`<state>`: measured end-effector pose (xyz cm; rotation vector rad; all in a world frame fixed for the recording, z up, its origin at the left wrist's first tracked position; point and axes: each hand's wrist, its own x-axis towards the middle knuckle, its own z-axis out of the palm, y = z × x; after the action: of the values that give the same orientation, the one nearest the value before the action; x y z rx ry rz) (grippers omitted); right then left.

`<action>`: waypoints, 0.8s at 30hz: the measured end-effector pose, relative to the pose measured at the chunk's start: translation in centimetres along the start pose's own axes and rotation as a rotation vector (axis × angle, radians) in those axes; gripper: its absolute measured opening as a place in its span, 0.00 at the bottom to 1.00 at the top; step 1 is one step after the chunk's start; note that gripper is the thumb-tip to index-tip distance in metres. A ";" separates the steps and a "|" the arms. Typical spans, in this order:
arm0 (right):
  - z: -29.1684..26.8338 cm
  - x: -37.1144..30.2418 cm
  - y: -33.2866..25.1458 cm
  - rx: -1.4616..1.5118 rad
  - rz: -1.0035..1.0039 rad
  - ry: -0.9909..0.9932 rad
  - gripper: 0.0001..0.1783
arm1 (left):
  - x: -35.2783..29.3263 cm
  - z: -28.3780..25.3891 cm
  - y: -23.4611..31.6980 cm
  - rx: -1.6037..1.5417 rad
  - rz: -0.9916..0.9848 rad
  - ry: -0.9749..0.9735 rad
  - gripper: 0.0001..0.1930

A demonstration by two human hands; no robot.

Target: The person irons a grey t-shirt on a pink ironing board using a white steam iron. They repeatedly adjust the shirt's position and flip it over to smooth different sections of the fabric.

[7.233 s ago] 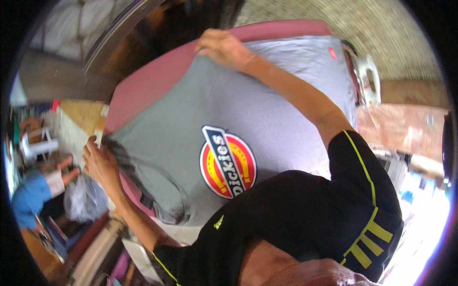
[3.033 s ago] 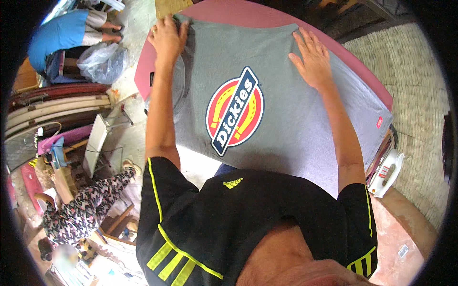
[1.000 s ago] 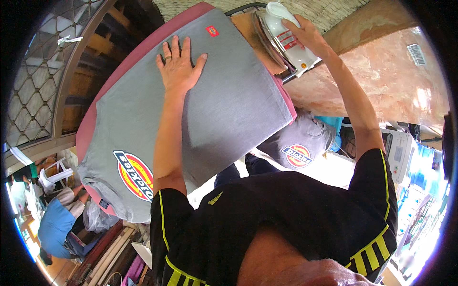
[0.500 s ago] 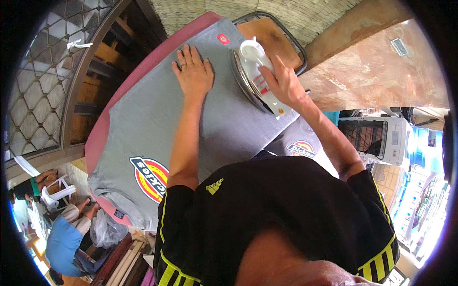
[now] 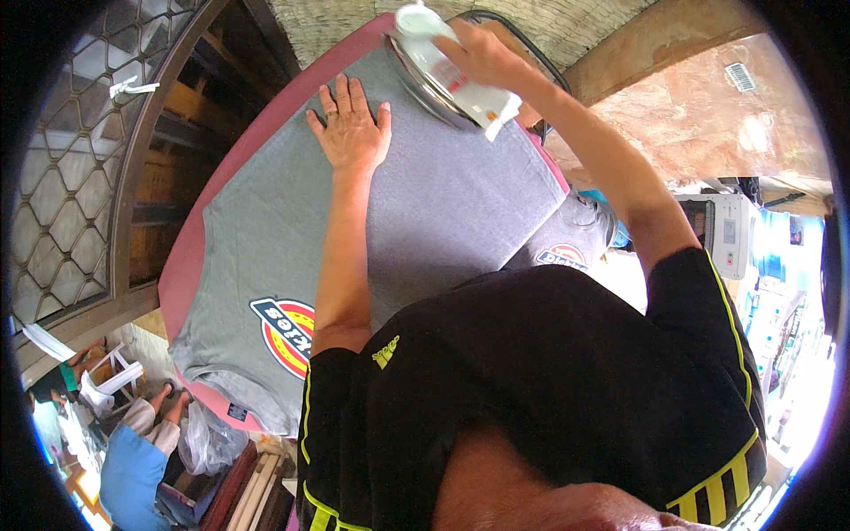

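Observation:
A grey T-shirt (image 5: 434, 203) with a red, yellow and black printed emblem lies spread over a pink-covered ironing board (image 5: 183, 257). My left hand (image 5: 354, 128) rests flat on the shirt toward its far end, palm down with fingers spread. Closed round the handle of a white clothes iron (image 5: 456, 88) is my right hand (image 5: 487, 57). The iron sits at the shirt's far edge, right of my left hand, its metal soleplate rim showing on the left side. The handle is partly hidden by my fingers.
Another grey garment (image 5: 580, 226) with a similar emblem is at the board's right. A lattice gate (image 5: 75, 177) stands left. At lower left are a person in blue (image 5: 133, 478) and a clear plastic bag (image 5: 208, 438). A white appliance (image 5: 730, 234) is at right.
My right hand has moved the iron farther away and slightly left, over the small red label. My left hand stays flat on the shirt in nearly the same place.

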<state>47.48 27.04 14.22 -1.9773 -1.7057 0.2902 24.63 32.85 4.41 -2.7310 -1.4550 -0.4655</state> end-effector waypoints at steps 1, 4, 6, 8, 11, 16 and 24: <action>-1.1 -2.9 -0.1 0.054 0.001 0.039 0.23 | 0.4 -0.4 0.4 -0.004 0.012 0.008 0.34; -2.6 -9.8 0.1 0.171 0.002 0.140 0.25 | 0.4 -1.0 1.4 -0.003 0.022 0.013 0.35; -3.3 -11.0 -0.4 0.094 0.104 0.153 0.25 | 0.5 -1.1 1.9 -0.010 0.028 0.006 0.35; -2.9 -10.0 0.2 0.051 0.093 0.198 0.23 | 0.5 -0.9 1.7 0.001 0.019 0.024 0.35; -1.7 -4.1 1.7 0.036 0.098 0.233 0.18 | 0.1 -0.5 1.4 0.022 0.022 0.044 0.35; 2.6 7.1 10.0 -0.841 -0.482 0.479 0.12 | 0.6 0.3 1.8 0.055 0.062 0.074 0.35; 3.0 0.8 5.5 0.039 -0.193 0.261 0.25 | 0.3 1.1 -0.1 0.075 0.012 0.047 0.34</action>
<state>50.98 28.09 9.03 -1.7216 -1.6894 -0.0040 24.97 33.34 3.43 -2.6515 -1.4153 -0.4615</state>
